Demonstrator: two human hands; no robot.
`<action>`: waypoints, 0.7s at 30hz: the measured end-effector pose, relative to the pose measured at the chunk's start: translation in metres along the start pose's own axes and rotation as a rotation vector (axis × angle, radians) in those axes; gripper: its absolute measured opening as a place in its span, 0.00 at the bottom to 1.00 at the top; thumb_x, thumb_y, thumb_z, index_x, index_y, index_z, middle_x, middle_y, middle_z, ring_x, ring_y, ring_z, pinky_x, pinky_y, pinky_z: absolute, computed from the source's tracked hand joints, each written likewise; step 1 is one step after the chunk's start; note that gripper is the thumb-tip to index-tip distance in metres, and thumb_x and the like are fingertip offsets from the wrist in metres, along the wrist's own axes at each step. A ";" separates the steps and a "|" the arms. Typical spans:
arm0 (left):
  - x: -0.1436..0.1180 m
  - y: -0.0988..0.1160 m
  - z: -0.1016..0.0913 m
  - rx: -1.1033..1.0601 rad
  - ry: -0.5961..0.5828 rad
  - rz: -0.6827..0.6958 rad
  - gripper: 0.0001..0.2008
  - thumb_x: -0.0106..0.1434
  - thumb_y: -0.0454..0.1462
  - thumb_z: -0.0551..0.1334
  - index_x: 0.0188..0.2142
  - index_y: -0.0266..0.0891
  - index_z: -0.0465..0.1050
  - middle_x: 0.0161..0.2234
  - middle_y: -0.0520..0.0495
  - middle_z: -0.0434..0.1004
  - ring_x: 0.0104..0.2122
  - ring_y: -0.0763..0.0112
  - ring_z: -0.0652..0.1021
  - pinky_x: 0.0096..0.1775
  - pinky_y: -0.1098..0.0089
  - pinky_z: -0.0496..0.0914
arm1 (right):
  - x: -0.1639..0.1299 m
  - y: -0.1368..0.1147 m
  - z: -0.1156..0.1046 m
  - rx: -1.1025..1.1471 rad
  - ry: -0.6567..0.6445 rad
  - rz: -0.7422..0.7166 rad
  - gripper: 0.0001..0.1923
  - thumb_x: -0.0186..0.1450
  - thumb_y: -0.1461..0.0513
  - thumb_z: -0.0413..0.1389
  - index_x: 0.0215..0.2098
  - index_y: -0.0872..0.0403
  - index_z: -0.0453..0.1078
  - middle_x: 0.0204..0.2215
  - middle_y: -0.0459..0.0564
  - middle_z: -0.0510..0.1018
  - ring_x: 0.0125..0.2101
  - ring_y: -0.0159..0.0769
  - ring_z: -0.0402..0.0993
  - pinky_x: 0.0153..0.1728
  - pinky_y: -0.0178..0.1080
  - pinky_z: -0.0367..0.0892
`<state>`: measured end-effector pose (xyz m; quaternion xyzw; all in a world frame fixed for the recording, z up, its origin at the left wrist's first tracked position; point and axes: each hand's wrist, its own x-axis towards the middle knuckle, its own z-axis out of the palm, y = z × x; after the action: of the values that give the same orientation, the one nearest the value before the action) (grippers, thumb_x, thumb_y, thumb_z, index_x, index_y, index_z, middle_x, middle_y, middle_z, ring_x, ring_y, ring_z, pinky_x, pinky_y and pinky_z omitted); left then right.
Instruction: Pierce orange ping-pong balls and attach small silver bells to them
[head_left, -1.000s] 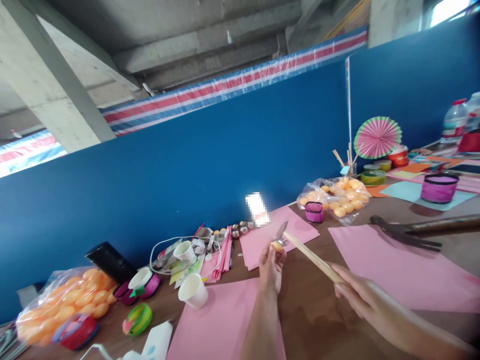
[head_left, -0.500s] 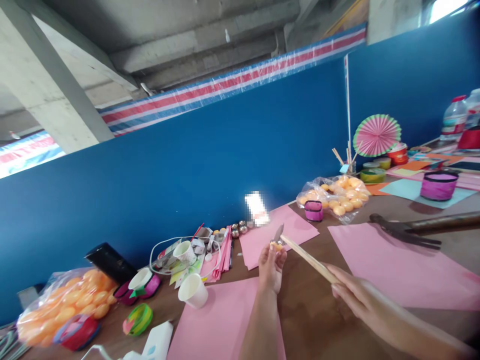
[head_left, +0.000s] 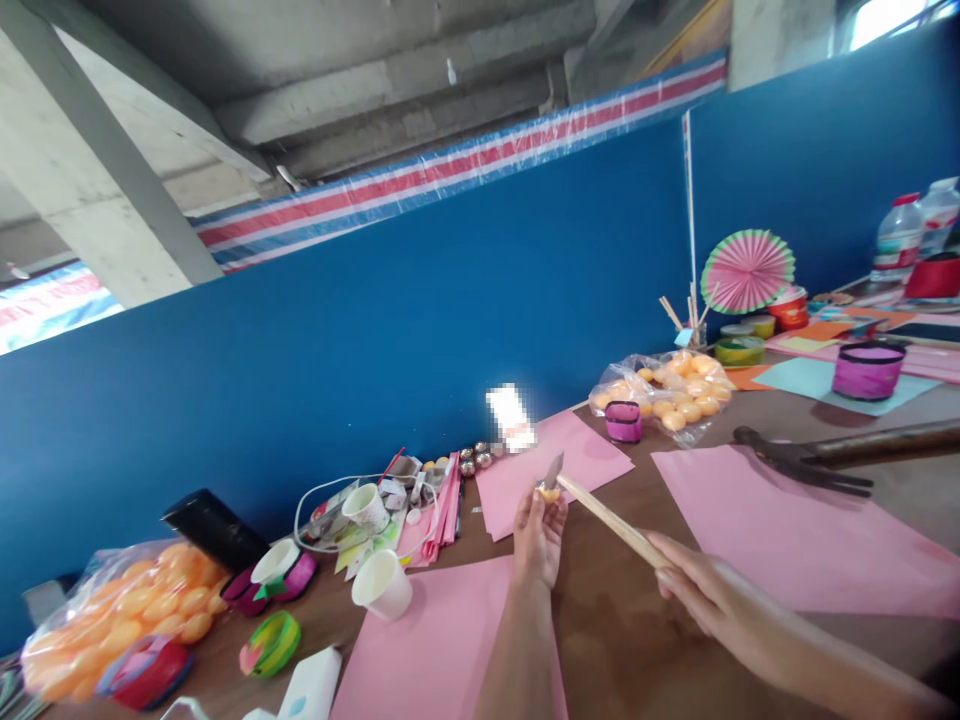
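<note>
My right hand (head_left: 701, 585) is closed round the wooden handle of a small hammer (head_left: 611, 520). Its grey metal head sits crosswise at the far end and reaches over my left fingertips. My left hand (head_left: 541, 535) is raised palm up over the table, fingers curled round a small orange-yellow ball (head_left: 550, 495) with a shiny silvery part beside it. The hammer head touches or nearly touches this piece; I cannot tell which. Below my left forearm lies a pink paper sheet (head_left: 435, 640), with a white paper cup (head_left: 382, 585) on it.
A claw hammer (head_left: 799, 465) lies on pink paper at the right. Bags of orange balls stand left (head_left: 142, 610) and back right (head_left: 686, 390). Purple tape rolls, metal balls (head_left: 480, 457) and a cable (head_left: 300, 510) lie about. A blue partition (head_left: 375, 350) closes the far side.
The whole view has shifted slightly left. Both hands keep their hold, and the hammer head stays close against the piece in my left fingers.
</note>
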<state>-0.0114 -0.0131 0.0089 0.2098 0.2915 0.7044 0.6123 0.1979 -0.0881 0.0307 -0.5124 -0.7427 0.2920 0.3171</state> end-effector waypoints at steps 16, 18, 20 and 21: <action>0.001 0.004 0.000 -0.026 0.052 0.006 0.08 0.53 0.33 0.62 0.33 0.32 0.72 0.32 0.44 0.77 0.34 0.72 0.77 0.40 0.73 0.70 | 0.004 -0.013 0.000 0.100 -0.091 0.057 0.18 0.64 0.52 0.39 0.47 0.50 0.57 0.22 0.43 0.68 0.19 0.29 0.65 0.20 0.31 0.61; 0.001 0.004 0.000 -0.022 0.060 -0.002 0.08 0.53 0.34 0.62 0.33 0.32 0.72 0.32 0.43 0.77 0.35 0.71 0.77 0.42 0.72 0.70 | 0.005 -0.017 -0.002 0.114 -0.130 0.072 0.16 0.64 0.52 0.39 0.42 0.51 0.59 0.18 0.41 0.65 0.16 0.28 0.61 0.17 0.30 0.58; 0.001 0.004 -0.001 -0.029 0.050 -0.005 0.07 0.54 0.34 0.61 0.33 0.32 0.72 0.32 0.42 0.77 0.35 0.70 0.77 0.42 0.71 0.70 | 0.006 -0.018 -0.002 0.131 -0.133 0.074 0.15 0.64 0.52 0.39 0.39 0.51 0.60 0.16 0.39 0.62 0.15 0.27 0.60 0.17 0.29 0.57; 0.001 0.004 -0.001 -0.035 0.039 -0.004 0.07 0.54 0.34 0.61 0.33 0.32 0.72 0.32 0.42 0.77 0.35 0.69 0.77 0.42 0.71 0.70 | 0.006 -0.018 -0.002 0.142 -0.132 0.077 0.15 0.64 0.52 0.39 0.38 0.51 0.60 0.15 0.39 0.61 0.15 0.27 0.59 0.17 0.29 0.57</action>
<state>-0.0153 -0.0127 0.0110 0.1849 0.2914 0.7120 0.6115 0.1875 -0.0880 0.0461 -0.4966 -0.7191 0.3889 0.2917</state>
